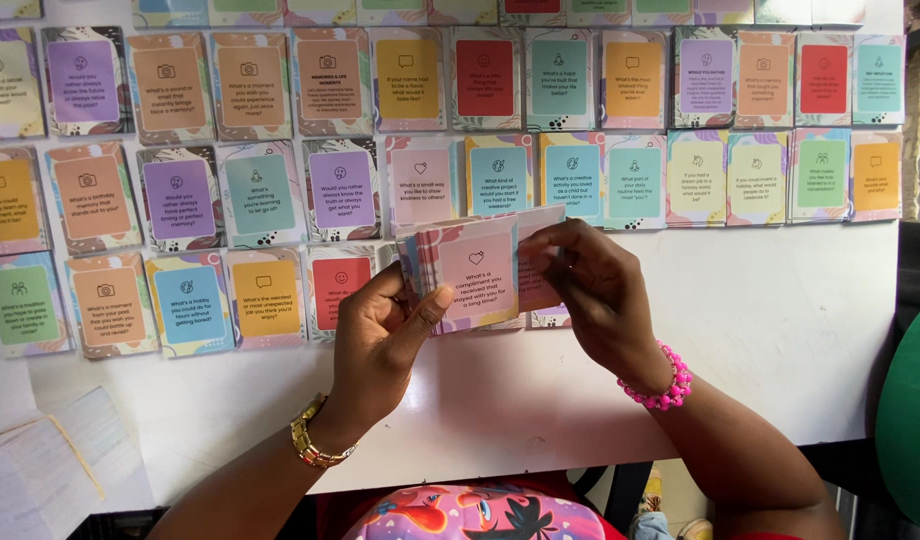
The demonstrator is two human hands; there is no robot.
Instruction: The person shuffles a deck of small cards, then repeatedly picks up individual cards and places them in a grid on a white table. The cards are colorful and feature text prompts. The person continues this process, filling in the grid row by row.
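My left hand (380,335) grips a stack of colourful question cards (470,272), thumb pressed on the front card with a pink panel. My right hand (585,290) pinches the top edge of a card at the back of that stack, fingers curled over it. A gold bracelet (308,440) is on my left wrist and a pink beaded bracelet (668,380) on my right. The stack is held just above the white table (780,320).
Several rows of cards lie face up on the table, such as a red card (340,285) left of the stack and a yellow card (697,178) to the upper right. Papers (50,470) lie at the lower left. A green object (915,410) sits at the right edge.
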